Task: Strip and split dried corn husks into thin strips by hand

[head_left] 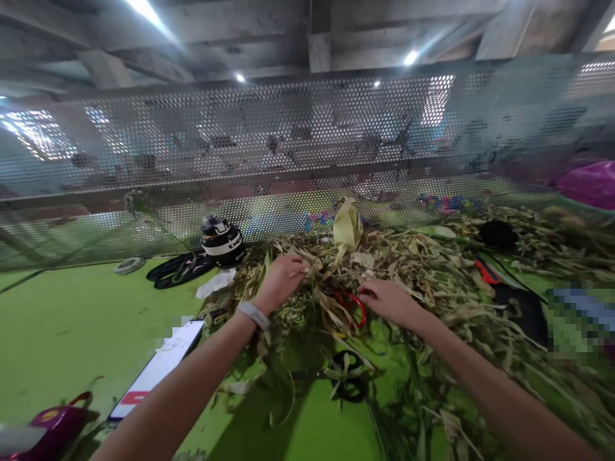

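Observation:
A heap of dry, shredded plant leaves [398,256] spreads over the green table. My left hand [283,276], with a grey band at its wrist, is at the heap's near side, its fingers curled in; what they hold, if anything, is hidden. To its right, my right hand [387,301] has its fingertips pinched together at the leaves, and I cannot make out what is in them. Red handle loops [358,314] lie just left of my right fingers, partly under leaves. Closer to me, black-handled scissors [353,390] rest beneath strips of leaf.
A perforated metal screen [288,147] runs along the table's back. At left are a black bottle [221,242], a black strap [175,270], a white tissue [216,283], a phone [161,368] and a purple tape measure [60,426]. A pale yellow leafy piece [348,227] stands up from the heap.

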Demonstrator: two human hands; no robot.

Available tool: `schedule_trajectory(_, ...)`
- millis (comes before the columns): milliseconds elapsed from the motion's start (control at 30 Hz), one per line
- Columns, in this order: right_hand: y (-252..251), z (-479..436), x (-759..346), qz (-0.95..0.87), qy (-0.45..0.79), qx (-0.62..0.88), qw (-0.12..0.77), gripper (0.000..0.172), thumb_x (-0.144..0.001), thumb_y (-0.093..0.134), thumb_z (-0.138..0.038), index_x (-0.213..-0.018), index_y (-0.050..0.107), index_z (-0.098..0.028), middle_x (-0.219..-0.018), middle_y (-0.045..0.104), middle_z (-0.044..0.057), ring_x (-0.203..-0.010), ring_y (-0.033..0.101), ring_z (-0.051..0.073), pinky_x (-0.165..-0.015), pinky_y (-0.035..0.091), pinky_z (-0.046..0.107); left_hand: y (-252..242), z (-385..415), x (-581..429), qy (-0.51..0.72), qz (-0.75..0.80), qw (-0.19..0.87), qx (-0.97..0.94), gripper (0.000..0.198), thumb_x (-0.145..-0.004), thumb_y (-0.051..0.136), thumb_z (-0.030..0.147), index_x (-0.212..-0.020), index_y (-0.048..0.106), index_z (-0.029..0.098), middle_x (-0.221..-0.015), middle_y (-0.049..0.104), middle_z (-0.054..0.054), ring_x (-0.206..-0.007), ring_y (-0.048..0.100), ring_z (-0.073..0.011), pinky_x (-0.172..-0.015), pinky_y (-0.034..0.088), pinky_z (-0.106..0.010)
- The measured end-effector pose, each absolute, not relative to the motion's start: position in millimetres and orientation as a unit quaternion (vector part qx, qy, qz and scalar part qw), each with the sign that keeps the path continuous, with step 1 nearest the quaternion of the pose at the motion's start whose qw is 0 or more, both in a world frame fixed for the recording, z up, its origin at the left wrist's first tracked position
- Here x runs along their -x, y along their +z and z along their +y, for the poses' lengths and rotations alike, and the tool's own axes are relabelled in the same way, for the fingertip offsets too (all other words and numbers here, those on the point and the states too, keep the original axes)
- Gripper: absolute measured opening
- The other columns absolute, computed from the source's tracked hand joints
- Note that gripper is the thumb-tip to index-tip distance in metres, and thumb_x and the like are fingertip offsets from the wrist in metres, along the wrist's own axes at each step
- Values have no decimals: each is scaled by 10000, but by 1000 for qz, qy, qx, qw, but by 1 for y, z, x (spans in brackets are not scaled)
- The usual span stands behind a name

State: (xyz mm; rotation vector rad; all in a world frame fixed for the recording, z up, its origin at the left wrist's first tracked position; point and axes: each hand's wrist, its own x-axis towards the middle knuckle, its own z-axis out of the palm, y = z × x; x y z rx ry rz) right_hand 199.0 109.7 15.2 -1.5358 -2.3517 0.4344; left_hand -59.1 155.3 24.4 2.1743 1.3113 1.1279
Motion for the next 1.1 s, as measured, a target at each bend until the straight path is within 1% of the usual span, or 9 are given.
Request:
schedule_trajectory(133,15,111,-201,-812,140,536,185,169,-816,480,-230,-834,642,-187,-807,652,49,-728,576,171,-632,380,250,66,187,67,503,488,213,-681,153,-694,580,266,-751,695,181,-775,688,-34,-753,610,-182,-701,476,-304)
schedule_trajectory(333,20,112,-202,-765,122,563,287,167,-798,483,-218,-861,631,-174,-884,646,74,-771,596,186,-692,430,288,122,200,66,624,465,282,-562,116,-687,600,277,-709,634,169,-700,652,-25,-618,605,-132,-520,449,-233)
schedule_trajectory(500,30,114,-210,-700,101,582,402,274,-835,431,-264,-1064,544,-163,-1074,588,110,-769,611,167,-724,477,303,153,194,57,712,406,291,-493,83,-717,600,263,-678,574,194,-681,607,3,-625,587,-105,-532,449,-219)
schedule_trajectory(533,33,114,-212,-688,99,579,426,287,-838,431,-275,-1081,533,-161,-1076,585,113,-773,608,168,-721,483,304,164,194,56,766,355,281,-457,81,-711,615,233,-663,563,193,-673,593,11,-617,575,-99,-548,451,-225)
schedule_trajectory(700,41,113,-215,-626,121,522,566,250,-811,487,-291,-1022,558,-176,-1013,589,100,-733,582,172,-689,495,321,222,187,51,842,201,243,-438,39,-812,546,212,-841,523,197,-827,581,40,-754,568,-60,-658,453,-198)
schedule_trajectory(800,46,110,-216,-624,150,493,587,246,-816,479,-268,-1033,554,-179,-990,594,92,-724,588,165,-687,497,315,218,173,38,821,197,216,-490,107,-800,575,277,-876,545,207,-866,591,44,-768,575,-66,-588,436,-168)
schedule_trajectory(867,50,105,-214,-635,148,489,579,247,-829,463,-257,-1045,557,-182,-979,598,90,-762,593,176,-692,498,310,195,161,25,778,221,239,-537,103,-740,639,261,-798,606,182,-763,616,20,-662,572,-90,-510,416,-184)
schedule_trajectory(967,58,94,-207,-668,116,478,558,288,-838,487,-288,-1098,549,-178,-1056,569,104,-880,584,194,-757,490,314,146,142,8,551,337,315,-695,94,-705,658,257,-690,656,165,-615,620,0,-540,526,-101,-493,404,-218)
schedule_trajectory(1100,62,82,-192,-727,123,446,507,409,-799,575,-320,-1176,502,-179,-1128,552,105,-997,550,209,-870,448,338,97,123,-6,456,373,361,-723,91,-720,625,249,-706,667,169,-624,618,-1,-556,515,-108,-518,395,-223)
